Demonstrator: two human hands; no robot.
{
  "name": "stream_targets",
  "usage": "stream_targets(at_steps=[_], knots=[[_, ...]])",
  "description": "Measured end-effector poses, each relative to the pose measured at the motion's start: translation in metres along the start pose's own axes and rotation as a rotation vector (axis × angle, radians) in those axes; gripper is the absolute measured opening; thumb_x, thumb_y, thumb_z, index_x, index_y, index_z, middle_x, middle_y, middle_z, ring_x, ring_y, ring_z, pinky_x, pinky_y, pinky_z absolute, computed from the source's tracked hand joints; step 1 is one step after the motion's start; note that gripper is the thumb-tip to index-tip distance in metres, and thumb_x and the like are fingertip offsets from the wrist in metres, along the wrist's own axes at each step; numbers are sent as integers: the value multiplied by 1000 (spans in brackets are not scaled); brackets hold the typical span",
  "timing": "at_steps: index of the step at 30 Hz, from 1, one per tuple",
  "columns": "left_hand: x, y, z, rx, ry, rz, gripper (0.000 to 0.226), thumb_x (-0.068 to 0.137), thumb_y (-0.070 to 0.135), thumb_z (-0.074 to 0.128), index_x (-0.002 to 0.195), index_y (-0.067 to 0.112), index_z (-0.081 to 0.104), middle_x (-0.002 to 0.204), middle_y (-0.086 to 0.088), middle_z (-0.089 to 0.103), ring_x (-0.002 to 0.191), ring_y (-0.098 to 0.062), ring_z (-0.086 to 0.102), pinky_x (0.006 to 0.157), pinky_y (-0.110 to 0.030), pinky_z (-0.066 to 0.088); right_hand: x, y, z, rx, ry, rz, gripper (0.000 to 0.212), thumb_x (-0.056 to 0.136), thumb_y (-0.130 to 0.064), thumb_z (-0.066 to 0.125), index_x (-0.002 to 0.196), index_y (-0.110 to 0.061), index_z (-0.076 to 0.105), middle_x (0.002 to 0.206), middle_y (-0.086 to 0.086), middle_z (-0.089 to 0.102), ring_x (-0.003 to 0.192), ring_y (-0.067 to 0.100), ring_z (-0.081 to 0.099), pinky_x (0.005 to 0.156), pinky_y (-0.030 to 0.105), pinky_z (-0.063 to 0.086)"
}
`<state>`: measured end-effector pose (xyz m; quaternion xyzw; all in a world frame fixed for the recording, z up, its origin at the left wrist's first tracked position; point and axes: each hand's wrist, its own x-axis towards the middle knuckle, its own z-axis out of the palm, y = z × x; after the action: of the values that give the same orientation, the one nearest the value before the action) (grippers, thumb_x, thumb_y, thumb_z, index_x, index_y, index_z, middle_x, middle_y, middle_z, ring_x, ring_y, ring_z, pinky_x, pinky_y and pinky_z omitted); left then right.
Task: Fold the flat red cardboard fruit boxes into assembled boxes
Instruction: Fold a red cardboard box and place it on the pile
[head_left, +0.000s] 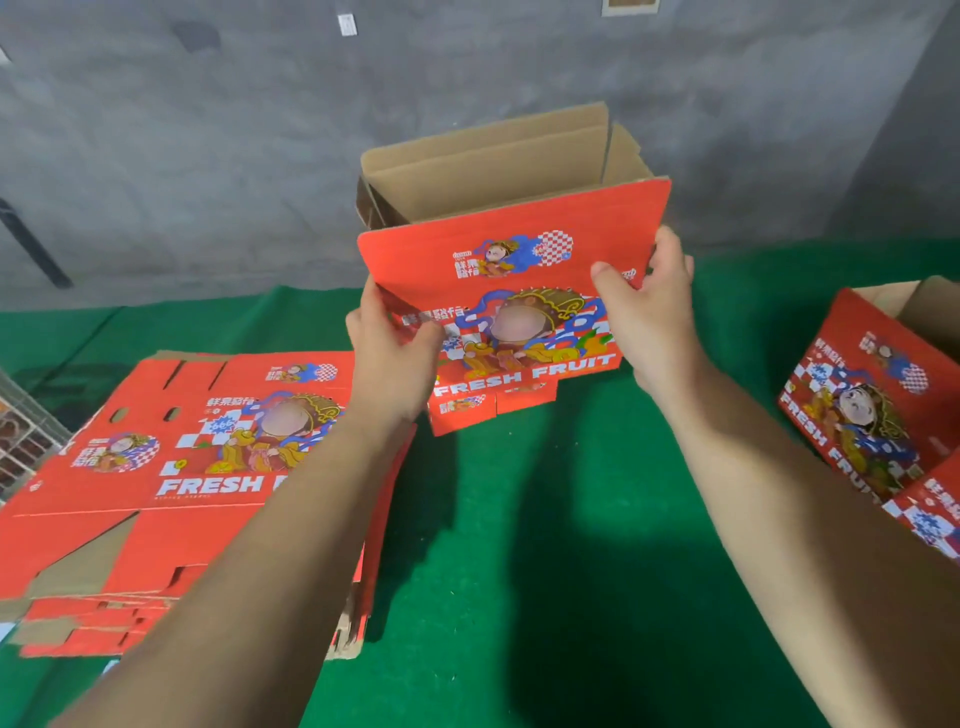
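A half-formed red box (511, 291) of corrugated cardboard is held up over the middle of the green surface (545, 545), which looks like felt cloth. Its near wall is glossy red, printed with a cartoon figure, blue swirls, a red-and-white check pattern and the white words "FRESH FRUIT". The inside is plain brown board, and the far wall and side flaps stand upright, so the top gapes open. Small red flaps hang loose at the lower edge, above the cloth.

The left hand (389, 358) grips the box's near-left edge, thumb lying across the printed face and fingers curled behind it. The right hand (649, 306) holds the near-right edge, thumb pressed on the red face and fingers wrapped round the corner.

On the left of the surface lies a stack of flat boxes (171, 467), red side up, with the same print, oval and slot cut-outs, and layered brown cut edges showing along the near side. At the right edge stand assembled boxes (872, 395), tilted, one showing its brown interior. A rough grey wall (260, 156) rises beyond the far side of the surface.
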<state>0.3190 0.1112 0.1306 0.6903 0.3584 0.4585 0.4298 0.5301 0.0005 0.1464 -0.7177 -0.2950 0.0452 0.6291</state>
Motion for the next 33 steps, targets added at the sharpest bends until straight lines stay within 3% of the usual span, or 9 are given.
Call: stream_targets(at_steps=[5,8,12,15,19,24,27,30,33], knots=[[26,14,-5,89,88,117,77,80,17,59,152,25,35,117,-3,43,116,-8,32,95,-4,34,25,-27,22,146,-30,-81,58,73,-23,59,131,-18,57,126,5,48,114,21,63,104,49,51],[54,14,-8,82,66,75,90,82,19,58,162,21,17,140,-13,37,138,-15,31,119,-36,36,43,-31,42,226,-92,-66,67,74,-15,58,141,-20,50,134,6,53,117,18,65,103,49,54],[93,3,-7,-1,10,66,80,84,8,60,156,16,26,149,-16,47,142,-32,48,114,-57,43,74,-22,68,258,-227,-34,76,88,0,54,157,-25,36,135,-9,66,117,3,67,103,43,57],[114,-13,-7,-14,-57,53,64,85,-1,57,145,16,39,142,-14,57,132,-31,58,110,-58,48,94,-7,84,218,-353,10,77,94,3,53,161,-29,29,138,-8,66,117,8,69,102,47,58],[130,-17,2,68,-103,59,68,79,12,59,143,11,37,142,-18,49,135,-32,52,112,-56,45,109,6,97,179,-406,91,101,93,-14,65,162,-48,-1,154,-11,52,128,16,62,106,49,54],[123,-29,25,253,82,-90,94,92,19,67,166,21,10,169,-18,3,156,-36,9,127,-45,12,108,17,110,87,-275,117,106,93,-10,61,162,-43,-13,174,-8,11,155,19,30,122,48,37],[93,-39,49,140,253,-141,86,85,28,64,162,19,27,156,-21,21,144,-36,25,119,-35,22,77,23,124,-59,-138,92,109,89,-11,67,165,-30,-8,174,4,-14,161,24,6,128,44,22],[68,-52,66,113,163,-161,66,97,25,64,158,20,37,150,-17,30,141,-33,33,113,-30,26,40,27,135,-83,-178,7,109,86,-14,72,166,-27,-1,173,7,-12,160,24,1,128,37,14],[54,-59,66,7,23,-165,47,106,27,53,152,22,45,149,-11,43,130,-21,52,108,-30,47,19,29,136,-80,-240,-34,99,91,-14,68,166,-26,5,174,4,-8,159,14,-6,123,28,8]])
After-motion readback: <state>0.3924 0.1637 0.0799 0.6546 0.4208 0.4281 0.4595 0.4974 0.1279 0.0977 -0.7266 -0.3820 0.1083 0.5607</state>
